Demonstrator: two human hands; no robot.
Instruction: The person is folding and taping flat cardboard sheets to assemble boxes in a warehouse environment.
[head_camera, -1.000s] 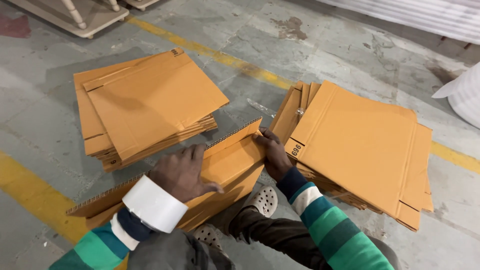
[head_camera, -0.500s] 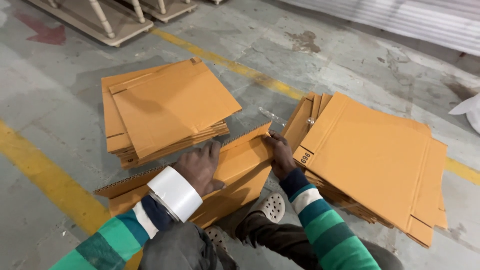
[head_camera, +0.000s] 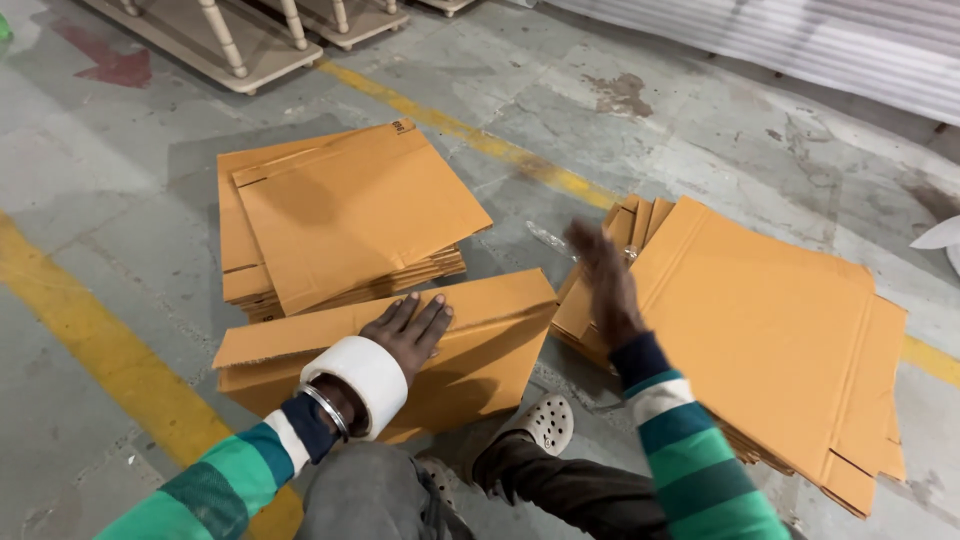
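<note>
Grey concrete floor (head_camera: 120, 180), stained and crossed by worn yellow painted lines (head_camera: 90, 340), fills the view from above; turned wooden legs on a pale base (head_camera: 230, 50) are seen at the top left, and white corrugated sheeting (head_camera: 800, 40) along the top right.

At the left, a stack of flattened brown cardboard cartons (head_camera: 340, 215) lies on the floor, its top sheets slightly fanned. Just in front of it, a folded cardboard carton (head_camera: 470, 350) lies across the person's lap area, its long edge running left to right. The left hand (head_camera: 408, 335) is laid on this carton, palm down, fingers spread and flat, gripping nothing; a roll of white tape (head_camera: 358, 385) is worn around that wrist like a bracelet. A pale perforated clog (head_camera: 545, 425) shows below the carton.

To the right, the right hand (head_camera: 600, 280) is raised in the air and motion-blurred, fingers extended and open, with nothing held; it hovers between the folded carton and a second, larger pile of flattened cartons (head_camera: 760, 330) spread on the floor at the right.

For the pressing to be done well, the folded carton would best be kept pinned by the flat left palm near its crease, so that its panels lie square, while firm, even pressure is brought down along the fold by the free hand.
</note>
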